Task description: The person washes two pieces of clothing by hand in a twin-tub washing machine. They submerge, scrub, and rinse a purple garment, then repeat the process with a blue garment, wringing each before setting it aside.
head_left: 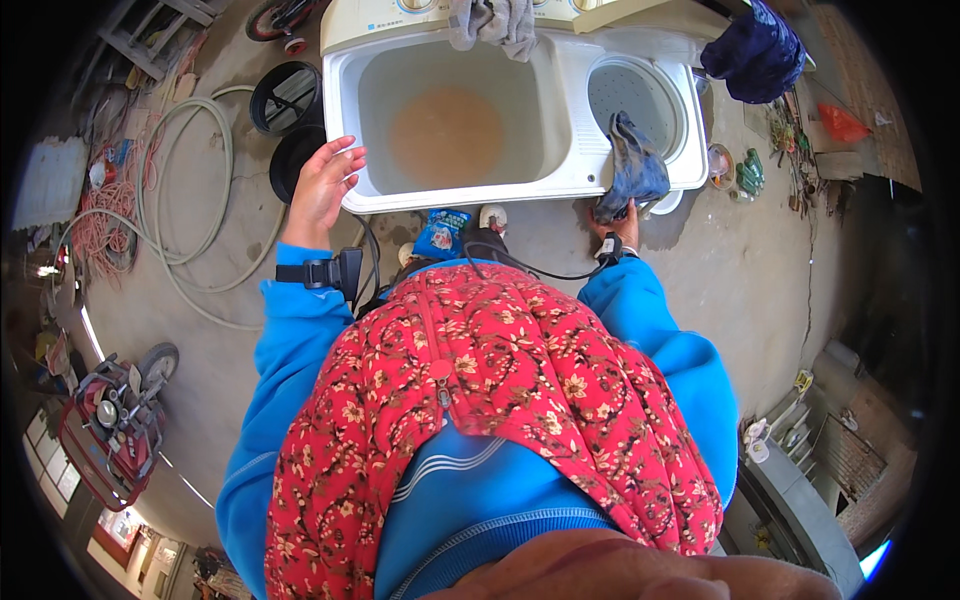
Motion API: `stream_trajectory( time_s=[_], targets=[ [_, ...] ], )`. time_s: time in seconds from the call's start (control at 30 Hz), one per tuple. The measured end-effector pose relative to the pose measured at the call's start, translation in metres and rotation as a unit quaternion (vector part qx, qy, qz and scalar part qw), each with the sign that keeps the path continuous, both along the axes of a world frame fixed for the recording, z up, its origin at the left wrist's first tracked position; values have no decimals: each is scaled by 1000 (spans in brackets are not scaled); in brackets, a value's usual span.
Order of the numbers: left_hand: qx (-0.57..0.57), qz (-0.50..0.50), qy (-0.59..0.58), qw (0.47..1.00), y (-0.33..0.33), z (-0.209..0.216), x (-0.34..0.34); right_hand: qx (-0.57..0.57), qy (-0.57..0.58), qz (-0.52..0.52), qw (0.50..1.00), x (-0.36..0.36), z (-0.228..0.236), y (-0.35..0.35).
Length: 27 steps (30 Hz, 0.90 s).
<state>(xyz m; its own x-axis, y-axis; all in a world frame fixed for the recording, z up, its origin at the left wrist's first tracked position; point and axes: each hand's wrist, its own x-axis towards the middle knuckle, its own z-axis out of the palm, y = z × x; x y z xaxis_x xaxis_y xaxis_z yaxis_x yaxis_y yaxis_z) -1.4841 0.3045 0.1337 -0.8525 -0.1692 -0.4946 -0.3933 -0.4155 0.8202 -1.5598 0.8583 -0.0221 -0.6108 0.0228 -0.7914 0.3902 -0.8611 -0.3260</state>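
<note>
A white twin-tub washing machine (560, 185) stands in front of me. Cloudy brownish water (445, 135) lies in its large left tub. From the round spin tub (632, 90) on the right, a dark blue garment (638, 172) hangs over the machine's front rim. My right hand (624, 228) is closed around the garment's lower end; the cloth hides part of the fingers. Beside the wash tub's left front corner, my left hand (328, 190) is raised with its fingers apart and nothing in it.
A grey cloth (492, 25) lies over the control panel, and a navy cloth (755, 50) hangs at the far right. Black buckets (287, 97) and a coiled hose (150, 200) are left of the machine. A blue packet (441, 233) is by my feet.
</note>
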Motion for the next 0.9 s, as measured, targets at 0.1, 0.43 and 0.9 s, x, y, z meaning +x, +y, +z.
stream_trajectory(
  time_s=[0.1, 0.43, 0.9],
  targets=[
    [-5, 6, -3, 1000, -7, -1, 3, 23, 27, -10, 999, 0, -7, -1],
    [9, 72, 12, 997, -45, -10, 39, 146, 131, -46, 980, -2, 40, 20],
    [56, 72, 74, 993, -63, -28, 50, 483, 364, 391, 693, -85, 182, -218]
  ],
)
